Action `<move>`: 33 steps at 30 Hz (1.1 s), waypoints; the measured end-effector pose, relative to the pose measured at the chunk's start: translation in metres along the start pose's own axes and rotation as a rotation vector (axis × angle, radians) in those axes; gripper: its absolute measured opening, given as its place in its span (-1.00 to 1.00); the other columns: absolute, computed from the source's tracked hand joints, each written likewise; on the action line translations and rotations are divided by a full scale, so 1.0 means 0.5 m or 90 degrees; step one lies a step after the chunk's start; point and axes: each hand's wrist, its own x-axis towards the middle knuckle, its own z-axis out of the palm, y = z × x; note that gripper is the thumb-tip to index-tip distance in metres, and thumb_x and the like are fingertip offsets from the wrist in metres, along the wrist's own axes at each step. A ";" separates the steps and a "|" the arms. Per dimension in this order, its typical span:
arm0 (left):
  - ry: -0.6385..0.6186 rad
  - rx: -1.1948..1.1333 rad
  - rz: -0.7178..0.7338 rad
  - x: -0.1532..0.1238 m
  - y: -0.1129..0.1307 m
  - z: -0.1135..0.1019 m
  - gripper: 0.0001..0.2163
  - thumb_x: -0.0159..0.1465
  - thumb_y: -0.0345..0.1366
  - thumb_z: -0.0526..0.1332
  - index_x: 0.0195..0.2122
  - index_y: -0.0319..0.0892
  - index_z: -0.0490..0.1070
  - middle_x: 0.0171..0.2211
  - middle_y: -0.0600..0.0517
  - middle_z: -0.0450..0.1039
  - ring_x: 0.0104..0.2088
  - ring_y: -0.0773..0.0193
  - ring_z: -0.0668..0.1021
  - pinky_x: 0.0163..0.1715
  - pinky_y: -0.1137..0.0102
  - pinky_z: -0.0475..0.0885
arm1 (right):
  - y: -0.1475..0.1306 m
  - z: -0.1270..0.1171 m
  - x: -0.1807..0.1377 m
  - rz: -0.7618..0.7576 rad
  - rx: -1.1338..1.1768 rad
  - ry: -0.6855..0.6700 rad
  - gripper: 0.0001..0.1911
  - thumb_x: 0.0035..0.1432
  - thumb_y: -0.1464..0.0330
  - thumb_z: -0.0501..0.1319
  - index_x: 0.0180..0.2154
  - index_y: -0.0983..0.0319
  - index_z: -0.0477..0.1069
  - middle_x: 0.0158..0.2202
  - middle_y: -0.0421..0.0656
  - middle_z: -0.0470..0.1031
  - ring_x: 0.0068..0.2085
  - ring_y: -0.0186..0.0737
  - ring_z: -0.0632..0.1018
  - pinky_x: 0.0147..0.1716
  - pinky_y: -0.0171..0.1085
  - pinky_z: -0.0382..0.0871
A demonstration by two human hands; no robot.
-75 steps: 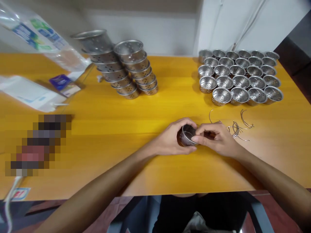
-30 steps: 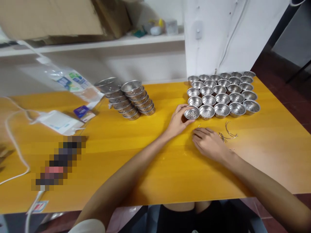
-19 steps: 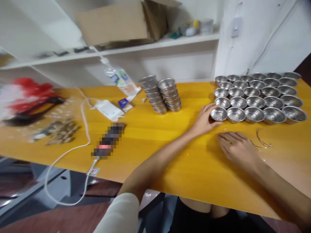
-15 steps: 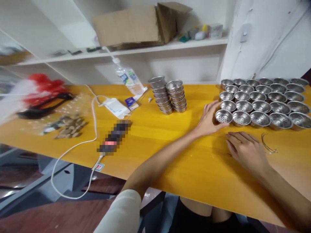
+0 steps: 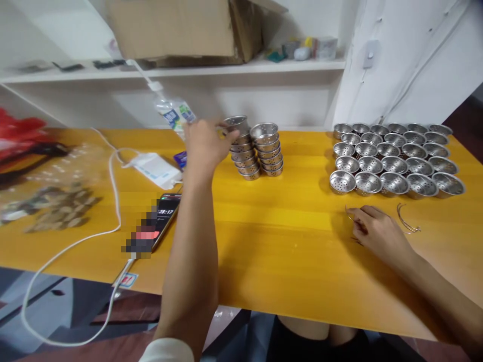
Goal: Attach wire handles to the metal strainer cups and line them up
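My left hand is at the left stack of perforated metal cups, thumb and fingers apart around the near-left rim of the top cup. The far fingers are partly hidden, so a firm grip does not show. A second stack of the same cups stands close on its right. My right hand rests low over the table with fingers curled together. Thin wire-like bits show by its fingertips, but what it holds is not clear. Beside it lie thin bent wires.
Rows of perforated cups fill the table's back right. On the left are a phone with a white cable, a white packet, small brown pieces and a tilted bottle. A cardboard box sits on the shelf.
My left hand has moved left from the rows of cups to the left stack. The right hand stays near the wires, its fingers now more curled. The view has shifted to the right.
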 end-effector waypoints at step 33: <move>-0.484 -0.373 0.108 -0.388 0.213 0.184 -0.64 0.25 -0.10 0.48 -0.19 -0.09 0.32 0.01 -0.08 0.59 0.02 0.04 0.63 0.07 0.12 0.53 | -0.007 -0.049 0.021 -0.037 -0.064 0.167 -0.80 0.46 0.46 0.18 -0.25 0.25 0.54 -0.30 -0.07 0.59 -0.26 -0.13 0.58 -0.28 -0.21 0.30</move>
